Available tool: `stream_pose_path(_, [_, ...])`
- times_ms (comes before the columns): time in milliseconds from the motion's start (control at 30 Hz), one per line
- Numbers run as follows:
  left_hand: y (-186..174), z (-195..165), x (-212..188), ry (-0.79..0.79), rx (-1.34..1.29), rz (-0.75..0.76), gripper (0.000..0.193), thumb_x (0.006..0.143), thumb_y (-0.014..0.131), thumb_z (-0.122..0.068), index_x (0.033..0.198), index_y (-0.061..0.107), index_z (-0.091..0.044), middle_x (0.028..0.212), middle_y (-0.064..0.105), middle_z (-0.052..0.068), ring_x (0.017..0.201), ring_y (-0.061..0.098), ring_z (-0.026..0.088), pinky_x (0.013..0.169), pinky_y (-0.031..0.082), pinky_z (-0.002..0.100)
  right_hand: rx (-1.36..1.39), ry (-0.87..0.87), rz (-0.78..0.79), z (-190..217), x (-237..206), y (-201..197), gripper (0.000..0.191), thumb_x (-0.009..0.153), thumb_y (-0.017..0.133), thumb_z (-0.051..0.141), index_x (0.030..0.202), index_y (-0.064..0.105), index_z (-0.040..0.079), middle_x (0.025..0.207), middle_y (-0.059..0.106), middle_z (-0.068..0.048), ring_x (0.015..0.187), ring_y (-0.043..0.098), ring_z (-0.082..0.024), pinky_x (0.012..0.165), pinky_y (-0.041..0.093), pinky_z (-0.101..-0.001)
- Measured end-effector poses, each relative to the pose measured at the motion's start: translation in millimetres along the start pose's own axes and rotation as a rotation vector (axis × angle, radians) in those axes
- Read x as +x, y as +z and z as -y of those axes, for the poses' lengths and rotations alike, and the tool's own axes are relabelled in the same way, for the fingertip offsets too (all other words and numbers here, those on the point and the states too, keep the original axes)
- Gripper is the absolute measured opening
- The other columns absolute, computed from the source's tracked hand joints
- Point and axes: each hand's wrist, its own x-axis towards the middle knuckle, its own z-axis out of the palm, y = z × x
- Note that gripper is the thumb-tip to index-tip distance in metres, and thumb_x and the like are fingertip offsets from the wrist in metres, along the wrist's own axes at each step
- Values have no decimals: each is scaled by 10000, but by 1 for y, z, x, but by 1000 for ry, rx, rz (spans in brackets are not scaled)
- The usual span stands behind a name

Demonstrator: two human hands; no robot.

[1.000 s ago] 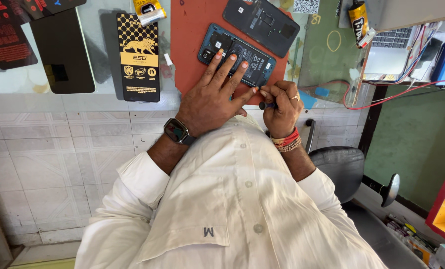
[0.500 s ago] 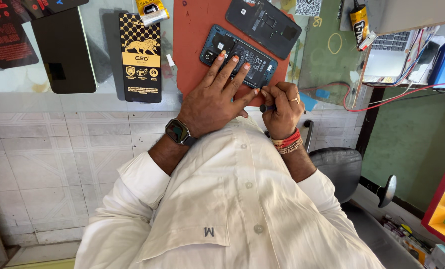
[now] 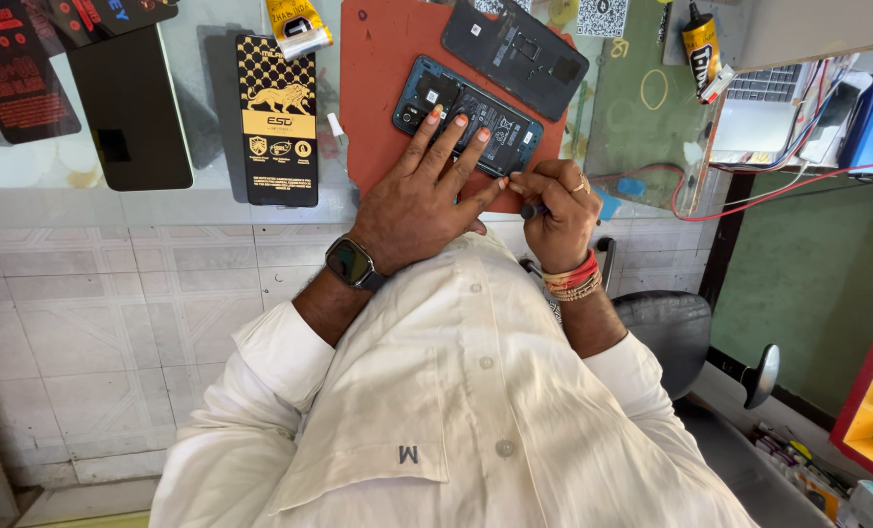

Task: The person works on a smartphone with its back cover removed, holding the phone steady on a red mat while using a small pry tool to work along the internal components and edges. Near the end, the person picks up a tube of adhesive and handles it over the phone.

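An opened phone [image 3: 475,115] with its dark insides showing lies on a red-brown mat [image 3: 382,88] on the glass counter. My left hand [image 3: 422,200], with a watch on the wrist, lies flat with its fingers spread on the phone. My right hand [image 3: 559,210], with red bangles on the wrist, is closed around a small dark tool [image 3: 528,208]. The tool's tip is at the phone's near edge, close to my left thumb. The phone's removed back cover [image 3: 514,44] lies just beyond it on the mat.
Left of the mat lie a black and gold packet [image 3: 278,122] and a dark flat slab [image 3: 133,108]. Glue tubes [image 3: 299,24] [image 3: 700,49] rest on the counter. A laptop [image 3: 764,98] and red cable [image 3: 779,191] are at the right, with a chair [image 3: 671,323] beside me.
Almost nothing differs. My left hand stays pressed on the phone and my right hand keeps the tool at the same edge. The view has shifted only slightly.
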Motion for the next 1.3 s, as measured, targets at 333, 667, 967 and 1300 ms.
stream_pose_path(333, [2,-1,1,22,15,40,543,981,628,-533,1404,702,-201,1558,495,249,1482,369,473,1245,224,662,66,-2,48,-12,-9,-3,432,765,633,-286,1076,771,-19,954,640,-100,729,639,-155,588,530,-270])
stream_pose_path(667, [4,-3,1,32,34,61,538,1010,606,-534,1419,695,-196,1565,477,280,1486,350,511,1243,210,683,125,71,36,-18,-11,-5,387,810,675,-252,1092,768,-4,964,635,-90,804,627,-153,656,539,-272])
stream_pose_path(967, [3,-7,3,41,56,79,530,1024,600,-524,1426,677,-187,1560,475,286,1475,362,516,1225,224,699,325,232,-256,1,4,-17,229,887,696,-14,1100,614,5,975,573,-21,839,522,-126,755,451,-281])
stream_pose_path(1300, [4,-11,7,49,82,86,536,1026,583,-538,1444,668,-214,1571,452,281,1469,360,515,1215,236,706,764,162,-341,-25,-14,-8,248,1121,613,-24,1349,526,19,1101,702,-190,1003,742,-269,940,644,-432])
